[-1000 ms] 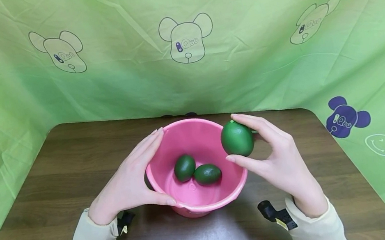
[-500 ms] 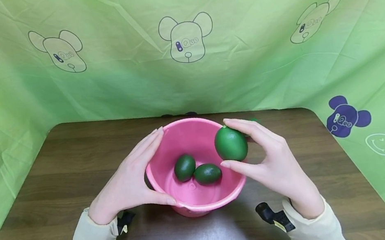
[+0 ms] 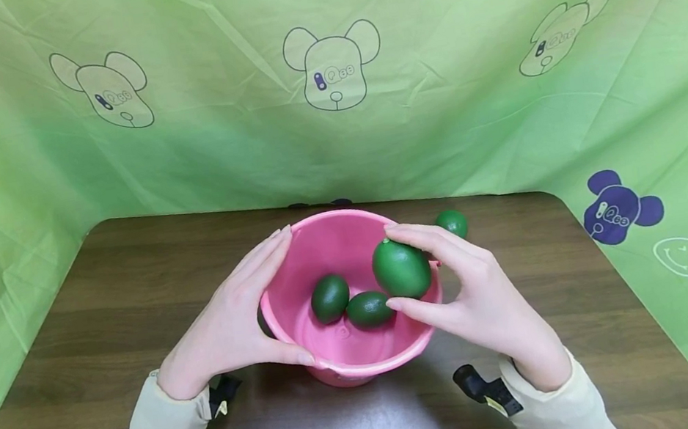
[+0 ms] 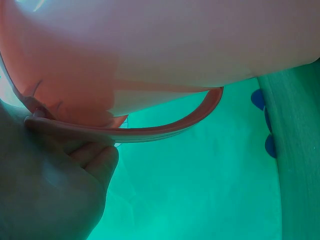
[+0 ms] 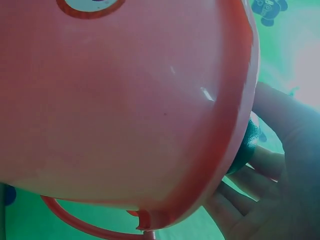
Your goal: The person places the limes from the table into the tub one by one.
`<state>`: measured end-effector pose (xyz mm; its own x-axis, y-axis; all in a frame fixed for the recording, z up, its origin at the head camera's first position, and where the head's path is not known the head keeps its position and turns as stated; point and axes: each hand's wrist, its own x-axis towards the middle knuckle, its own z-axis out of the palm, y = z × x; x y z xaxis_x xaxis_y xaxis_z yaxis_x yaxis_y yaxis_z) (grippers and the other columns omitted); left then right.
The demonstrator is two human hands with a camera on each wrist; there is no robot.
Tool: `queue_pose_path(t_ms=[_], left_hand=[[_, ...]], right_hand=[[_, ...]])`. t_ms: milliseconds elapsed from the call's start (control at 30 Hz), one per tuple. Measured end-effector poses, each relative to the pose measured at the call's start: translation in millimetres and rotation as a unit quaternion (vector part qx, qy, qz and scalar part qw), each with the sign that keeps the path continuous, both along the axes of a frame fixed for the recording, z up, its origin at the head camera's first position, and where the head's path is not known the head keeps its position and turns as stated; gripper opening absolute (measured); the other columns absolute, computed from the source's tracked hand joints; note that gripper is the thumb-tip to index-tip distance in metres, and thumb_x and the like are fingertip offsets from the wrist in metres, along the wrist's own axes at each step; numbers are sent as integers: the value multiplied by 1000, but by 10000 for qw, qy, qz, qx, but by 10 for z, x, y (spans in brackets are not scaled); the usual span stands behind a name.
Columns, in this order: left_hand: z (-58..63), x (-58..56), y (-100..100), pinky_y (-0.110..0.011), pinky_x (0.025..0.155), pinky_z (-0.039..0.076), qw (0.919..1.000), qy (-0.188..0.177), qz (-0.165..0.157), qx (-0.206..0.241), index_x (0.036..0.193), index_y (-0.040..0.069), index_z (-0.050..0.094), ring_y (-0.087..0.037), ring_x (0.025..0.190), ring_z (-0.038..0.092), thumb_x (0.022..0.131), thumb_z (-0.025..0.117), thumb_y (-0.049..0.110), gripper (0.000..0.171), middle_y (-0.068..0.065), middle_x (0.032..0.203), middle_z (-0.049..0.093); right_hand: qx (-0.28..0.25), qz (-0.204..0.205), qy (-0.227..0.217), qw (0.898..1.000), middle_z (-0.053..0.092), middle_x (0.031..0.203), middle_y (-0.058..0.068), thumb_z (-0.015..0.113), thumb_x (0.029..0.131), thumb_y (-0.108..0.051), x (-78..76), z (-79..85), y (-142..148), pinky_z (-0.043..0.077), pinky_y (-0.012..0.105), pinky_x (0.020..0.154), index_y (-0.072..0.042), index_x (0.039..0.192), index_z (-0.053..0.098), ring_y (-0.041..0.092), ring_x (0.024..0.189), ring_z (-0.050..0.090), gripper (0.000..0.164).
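A pink bucket (image 3: 338, 245) stands on the table, with two dark green avocado-like fruits, one upright (image 3: 330, 298) and one on its side (image 3: 368, 309), at its bottom. My left hand (image 3: 233, 320) grips the bucket's left rim, thumb at the near side and fingertips at the far side. In the left wrist view the curved handle (image 4: 165, 135) passes by the fingers. My right hand (image 3: 468, 285) holds a green lime (image 3: 402, 269) between thumb and fingers, above the bucket's right part. In the right wrist view the bucket wall (image 5: 125, 100) partly hides this lime (image 5: 245, 150).
Another green lime (image 3: 451, 223) lies on the brown wooden table (image 3: 564, 300), behind my right hand and right of the bucket. A green printed cloth (image 3: 226, 143) hangs around the table's back and sides.
My right hand has carried the lime leftward and slightly nearer, from the bucket's right rim to over its inside. The lime on the table has come into sight. The left hand stays put.
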<state>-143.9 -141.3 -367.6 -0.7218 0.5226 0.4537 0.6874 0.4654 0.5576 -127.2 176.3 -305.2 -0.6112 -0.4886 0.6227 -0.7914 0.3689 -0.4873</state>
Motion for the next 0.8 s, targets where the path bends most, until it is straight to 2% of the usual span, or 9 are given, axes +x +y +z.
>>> queue_pose_path(t_ms=[300, 533, 800], left_hand=[[3, -6, 1, -45, 119, 27, 10000, -12, -4, -11, 164, 14, 22, -16, 152, 16, 59, 88, 72, 137, 8, 168, 16], [1, -5, -3, -46, 118, 27, 10000, 11, -5, -10, 164, 14, 22, -16, 152, 16, 60, 88, 71, 136, 6, 168, 17], [3, -7, -7, -46, 118, 28, 10000, -7, -20, -1, 164, 15, 21, -17, 152, 16, 60, 88, 71, 136, 8, 168, 16]], right_hand=[[78, 158, -81, 9998, 61, 137, 8, 92, 69, -5, -14, -48, -19, 48, 28, 101, -5, 137, 61, 26, 126, 57, 75], [175, 268, -148, 9994, 61, 138, 5, 91, 73, -8, -17, -93, -41, 48, 27, 100, -5, 137, 61, 22, 120, 60, 71], [224, 312, -154, 9991, 61, 139, 7, 91, 73, -8, -24, -130, -60, 48, 26, 100, -5, 138, 61, 23, 120, 60, 72]])
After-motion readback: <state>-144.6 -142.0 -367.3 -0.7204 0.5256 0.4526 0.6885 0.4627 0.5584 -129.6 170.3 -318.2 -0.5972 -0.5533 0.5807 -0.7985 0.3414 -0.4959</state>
